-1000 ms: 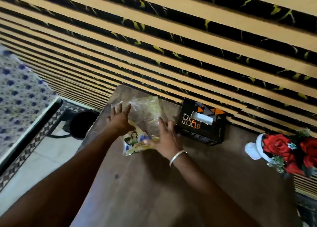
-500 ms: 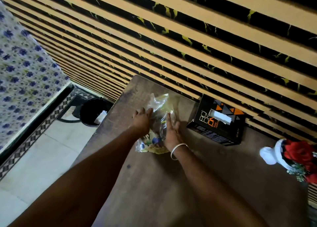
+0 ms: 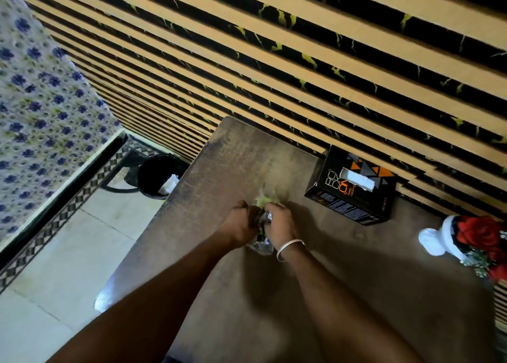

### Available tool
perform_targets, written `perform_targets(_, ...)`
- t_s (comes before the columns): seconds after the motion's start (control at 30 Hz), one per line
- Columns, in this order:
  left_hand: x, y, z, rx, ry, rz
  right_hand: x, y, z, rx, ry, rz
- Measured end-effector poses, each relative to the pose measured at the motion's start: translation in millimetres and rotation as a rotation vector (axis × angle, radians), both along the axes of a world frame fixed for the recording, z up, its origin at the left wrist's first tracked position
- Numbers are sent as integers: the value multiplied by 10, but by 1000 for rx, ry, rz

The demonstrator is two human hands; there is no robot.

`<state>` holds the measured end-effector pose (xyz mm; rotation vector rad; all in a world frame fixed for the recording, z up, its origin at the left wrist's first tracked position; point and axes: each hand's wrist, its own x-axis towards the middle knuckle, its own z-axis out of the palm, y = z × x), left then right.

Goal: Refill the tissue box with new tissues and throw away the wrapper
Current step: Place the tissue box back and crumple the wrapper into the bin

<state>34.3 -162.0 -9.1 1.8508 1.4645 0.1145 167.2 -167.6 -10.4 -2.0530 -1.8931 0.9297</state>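
Observation:
The clear plastic tissue wrapper (image 3: 264, 220) is crumpled into a small wad between my two hands, over the middle of the brown table (image 3: 247, 157). My left hand (image 3: 241, 224) and my right hand (image 3: 279, 224) are both closed on it, knuckles nearly touching. Most of the wrapper is hidden; bits stick out above and below the fists. The black tissue box (image 3: 354, 187) with orange print stands to the right against the wall, white tissue showing in its top slot.
A black waste bin (image 3: 157, 176) with white paper inside stands on the tiled floor left of the table. A white vase of red roses (image 3: 472, 242) lies at the right edge. The striped wall runs behind; a flowered cloth hangs at left.
The wrapper lay flat under my spread hands; both hands have now gathered and squeezed it into a tight wad. My view has shifted, bringing the bin more into sight.

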Motion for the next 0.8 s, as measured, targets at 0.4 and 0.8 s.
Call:
perform_targets(0.4, -80, -1143, 290, 156, 17, 191, -190, -778, 109, 153, 223, -138)
perform_targets(0.8, -983, -1809, 616, 297, -14, 490, -1247, -1193, 359, 241, 274, 119)
